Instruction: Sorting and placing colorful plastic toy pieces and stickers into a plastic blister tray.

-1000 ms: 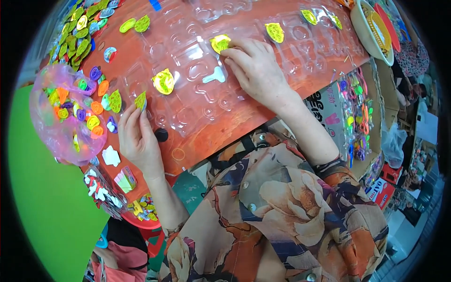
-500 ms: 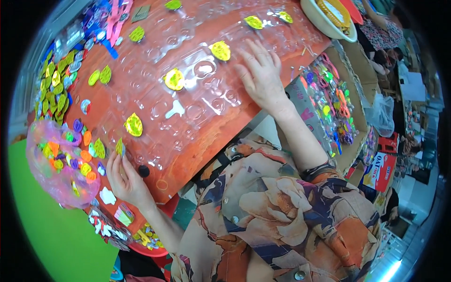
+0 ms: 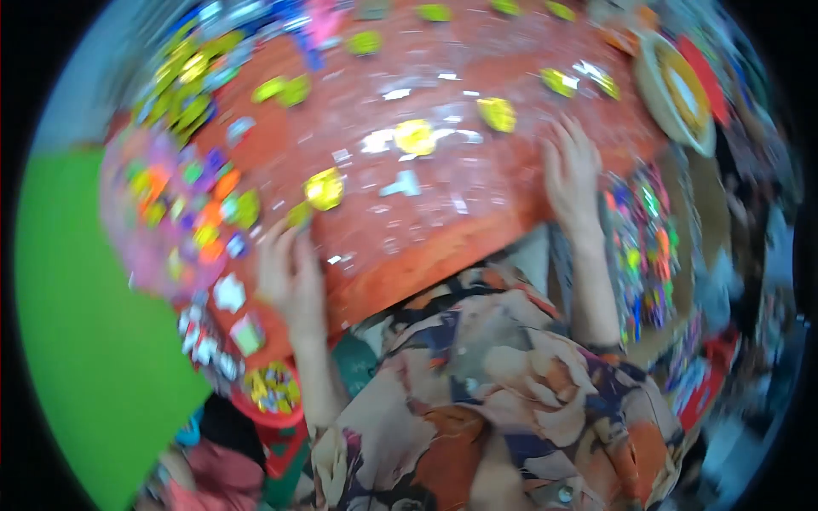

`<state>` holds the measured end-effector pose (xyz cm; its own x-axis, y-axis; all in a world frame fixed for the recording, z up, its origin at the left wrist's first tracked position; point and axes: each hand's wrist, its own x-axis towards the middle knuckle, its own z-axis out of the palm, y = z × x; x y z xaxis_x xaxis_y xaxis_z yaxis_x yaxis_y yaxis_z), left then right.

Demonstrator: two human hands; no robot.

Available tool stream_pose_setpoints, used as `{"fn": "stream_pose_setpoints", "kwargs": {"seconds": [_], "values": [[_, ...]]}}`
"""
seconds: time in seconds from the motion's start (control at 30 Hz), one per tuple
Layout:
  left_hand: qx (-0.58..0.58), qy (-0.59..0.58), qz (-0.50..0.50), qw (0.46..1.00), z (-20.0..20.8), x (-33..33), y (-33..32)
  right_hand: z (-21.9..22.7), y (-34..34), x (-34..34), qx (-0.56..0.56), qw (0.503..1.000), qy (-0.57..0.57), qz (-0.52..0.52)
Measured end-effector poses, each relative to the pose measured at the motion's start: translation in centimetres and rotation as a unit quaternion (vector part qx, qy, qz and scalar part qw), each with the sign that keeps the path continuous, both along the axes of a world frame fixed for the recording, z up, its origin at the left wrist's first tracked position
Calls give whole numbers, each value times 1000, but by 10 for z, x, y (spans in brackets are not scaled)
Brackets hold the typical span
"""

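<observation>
The picture is blurred by motion. My left hand (image 3: 292,266) is at the table's near left, its fingertips closed on a small yellow-green piece (image 3: 298,214). Just beyond it, a shiny yellow oval piece (image 3: 325,188) lies on the clear moulded plastic trays (image 3: 460,200). Further yellow pieces (image 3: 415,136) are spread over these trays, with a pale Y-shaped piece (image 3: 402,183) among them. My right hand (image 3: 573,175) rests empty at the trays' right side, fingers stretched out. Another yellow piece (image 3: 498,114) lies beyond it to the left.
A heap of yellow-green pieces (image 3: 181,89) lies at the far left. Nearer is a pink plastic bag (image 3: 136,230) with colourful small parts. A red bowl (image 3: 294,415) of yellow pieces stands below. On the right are a carton of colourful parts (image 3: 643,247) and a cream basin (image 3: 652,94).
The whole view has swung, so the table appears shifted right and rotated. My left hand's fingertips are slightly closer to the nearest yellow oval piece. My right hand stays stretched out over the trays.
</observation>
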<state>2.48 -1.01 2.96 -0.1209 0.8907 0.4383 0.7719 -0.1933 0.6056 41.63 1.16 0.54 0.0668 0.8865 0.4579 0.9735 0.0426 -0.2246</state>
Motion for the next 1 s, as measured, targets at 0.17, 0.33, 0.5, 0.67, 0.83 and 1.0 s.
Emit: {"fn": "stream_pose_setpoints", "kwargs": {"seconds": [0.17, 0.33, 0.5, 0.67, 0.83, 1.0], "values": [[28, -5, -51, 998, -4, -11, 20, 35, -14, -84, -45, 976, 111, 183], [69, 138, -21, 988, 9, -56, 97, 48, -13, -125, -85, 947, 90, 296], [121, 165, -17, 979, -6, -113, 193, 50, 14, -156, -86, 926, 84, 358], [-7, 81, -25, 996, -27, -153, 237, 55, 73, -192, -52, 906, 74, 413], [20, 101, -128, 986, -26, -118, 214, 27, 155, -227, -20, 913, 58, 404], [60, 182, -142, 971, -45, -124, 211, 11, 231, -281, -16, 949, -22, 313]]}}
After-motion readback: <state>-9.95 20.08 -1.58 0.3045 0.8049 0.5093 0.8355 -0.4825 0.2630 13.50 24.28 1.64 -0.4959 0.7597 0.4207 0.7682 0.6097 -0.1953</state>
